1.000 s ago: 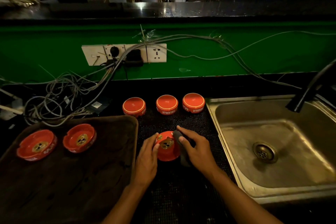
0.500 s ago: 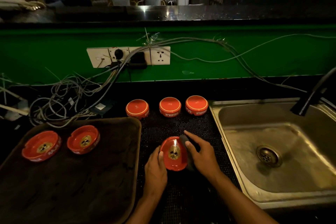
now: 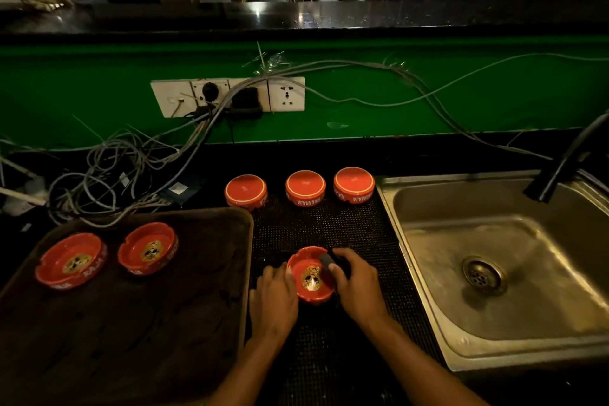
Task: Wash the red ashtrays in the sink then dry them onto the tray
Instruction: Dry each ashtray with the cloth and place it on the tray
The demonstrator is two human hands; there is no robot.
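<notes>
Glossy red ashtray (image 3: 311, 277), brushed-metal sink (image 3: 425, 273), fuzzy cloth-lined tray (image 3: 131, 323)

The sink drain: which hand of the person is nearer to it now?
The right hand. It grips a dark cloth at the ashtray on the mat, just left of the sink, the drain to its right. The left hand holds the ashtray's far side, further away.

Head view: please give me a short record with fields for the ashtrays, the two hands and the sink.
on tray: two ashtrays, open side up, left and right
on mat, back row: three ashtrays upside down
in hands: one ashtray, over the mat
left hand: holds its rim
right hand: presses dark cloth into it
sink: no ashtray inside
</notes>
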